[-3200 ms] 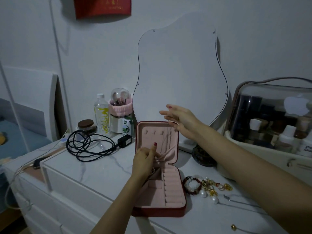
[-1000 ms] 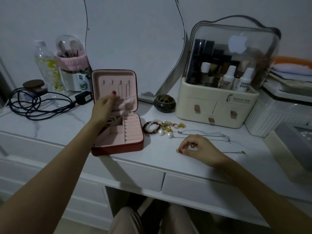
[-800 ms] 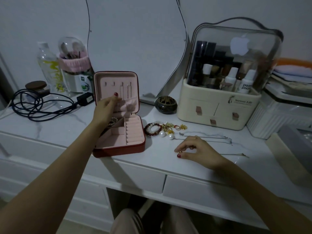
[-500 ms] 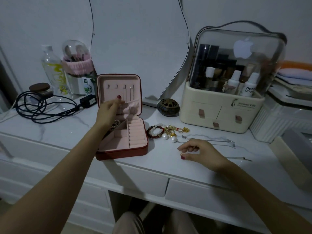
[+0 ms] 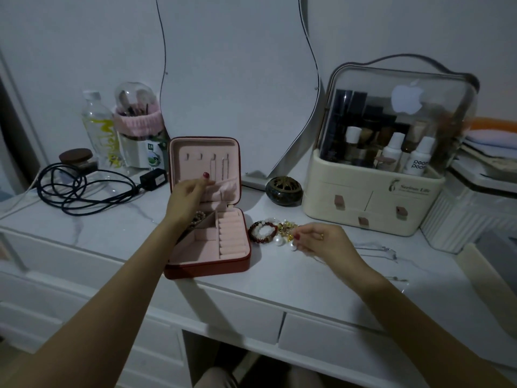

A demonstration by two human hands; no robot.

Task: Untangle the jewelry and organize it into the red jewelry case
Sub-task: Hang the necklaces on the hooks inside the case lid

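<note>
I see left hand [image 5: 186,198] fingers [image 5: 205,176] curled on pink pocket flap of open red jewelry case [image 5: 207,242] | right hand [image 5: 321,242] fingers pinching at tangled gold-and-pearl jewelry pile [image 5: 279,233] just right of case | both on white marble table [image 5: 279,278]

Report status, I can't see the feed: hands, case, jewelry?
Left hand holds the case lid pocket. Right hand at the jewelry pile, pinching something small. Case open, nothing blocking.

single head-worn wide-angle view, looking forward and down, close over white dresser top [image 5: 279,278], both forearms entering from below
</note>
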